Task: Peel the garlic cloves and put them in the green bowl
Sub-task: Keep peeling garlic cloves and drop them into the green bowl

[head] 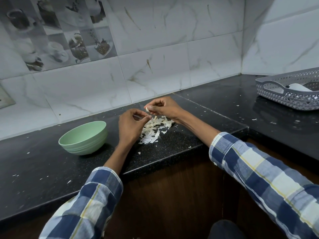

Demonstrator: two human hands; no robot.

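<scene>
My right hand (pixel 164 107) pinches a small pale garlic clove (pixel 147 109) between its fingertips, just above the black counter. My left hand (pixel 131 125) is close beside it with curled fingers, its thumb and forefinger pinched together near the clove, perhaps on a strip of skin. Under both hands lies a heap of white garlic peels (pixel 154 129). The green bowl (pixel 83 138) stands on the counter to the left of my left hand. What lies inside the bowl is hidden by its near wall.
A grey perforated basket (pixel 290 91) holding a white object sits at the far right of the black counter (pixel 172 149). Peel scraps are scattered over the counter. A tiled wall rises close behind, and the counter edge steps back at the corner.
</scene>
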